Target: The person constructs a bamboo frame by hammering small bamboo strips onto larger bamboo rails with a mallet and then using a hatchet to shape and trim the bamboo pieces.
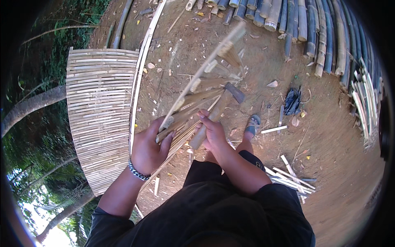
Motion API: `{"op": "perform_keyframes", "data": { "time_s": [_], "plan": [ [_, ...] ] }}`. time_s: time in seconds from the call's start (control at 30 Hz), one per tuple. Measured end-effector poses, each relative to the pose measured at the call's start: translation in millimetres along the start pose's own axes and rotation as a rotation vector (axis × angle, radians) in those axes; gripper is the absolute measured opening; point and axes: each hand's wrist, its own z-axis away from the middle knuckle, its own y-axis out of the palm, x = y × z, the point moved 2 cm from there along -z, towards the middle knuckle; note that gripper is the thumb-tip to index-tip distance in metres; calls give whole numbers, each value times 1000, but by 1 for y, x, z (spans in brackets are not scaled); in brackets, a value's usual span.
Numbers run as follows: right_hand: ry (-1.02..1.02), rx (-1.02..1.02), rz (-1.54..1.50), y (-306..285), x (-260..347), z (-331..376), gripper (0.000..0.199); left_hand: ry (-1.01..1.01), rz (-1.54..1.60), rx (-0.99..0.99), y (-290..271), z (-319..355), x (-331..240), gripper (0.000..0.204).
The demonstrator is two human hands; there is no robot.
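My left hand [149, 149], with a chain bracelet at its wrist, is closed around the near end of a split bamboo piece [190, 87]. The bamboo slants away to the upper right, and its far part is smeared by motion. Pale, uneven slats fan out along its right side. In my right hand [214, 132] is a hatchet, gripped by its thick wooden handle [199, 138]. Its dark metal head [235, 93] points away from me, beside the slats. Whether the head touches the bamboo I cannot tell.
A slatted bamboo panel [101, 111] stands at my left, a long pale strip [142, 61] along its edge. Bamboo poles [296, 20] lie at the far right. Split pieces [290, 179] and a black plastic bag [292, 101] rest on the dirt near my sandalled foot [253, 122].
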Motion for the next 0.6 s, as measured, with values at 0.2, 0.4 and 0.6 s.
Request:
{"op": "perform_keyframes", "data": {
  "time_s": [0.2, 0.4, 0.6],
  "plan": [
    [-7, -172, 207, -68, 42, 30, 41, 37, 29, 4, 3, 8, -14, 42],
    [-207, -288, 546, -77, 121, 78, 36, 61, 75, -16, 13, 16, -15, 39],
    [-415, -341, 832, -18, 177, 98, 36, 108, 90, -68, 23, 30, -23, 36]
  ]
}}
